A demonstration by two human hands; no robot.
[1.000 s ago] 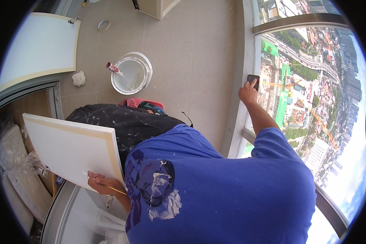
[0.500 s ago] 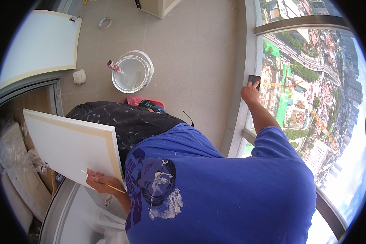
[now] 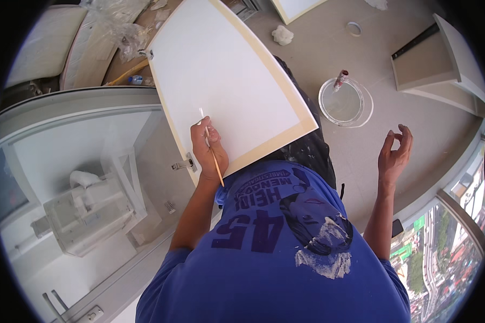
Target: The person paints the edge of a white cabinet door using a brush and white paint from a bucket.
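Note:
A thin paintbrush (image 3: pixel 217 168) with a wooden handle and a whitish tip is gripped in my left hand (image 3: pixel 209 153), fingers closed round it. That hand rests at the lower left part of a white panel (image 3: pixel 226 70), which lies across my lap. Cream tape borders the panel, and metal hinges (image 3: pixel 186 163) stick out from its left edge. My right hand (image 3: pixel 395 153) is raised in the air to the right, holding nothing, its fingers loosely curved and apart from the thumb. Behind the right forearm a dark phone (image 3: pixel 397 227) sits on the window ledge.
A white bucket (image 3: pixel 341 102) with a paint-stained red-handled tool across its rim stands on the floor ahead. Near it are a tape roll (image 3: pixel 354 28), a white crumpled lump (image 3: pixel 282 35) and a cabinet piece (image 3: pixel 442 59). Glass (image 3: pixel 91 161) is at left, a window at right.
My right hand has left the phone on the ledge and come up empty. My left hand still holds the paintbrush over the panel. The view has swung to the left.

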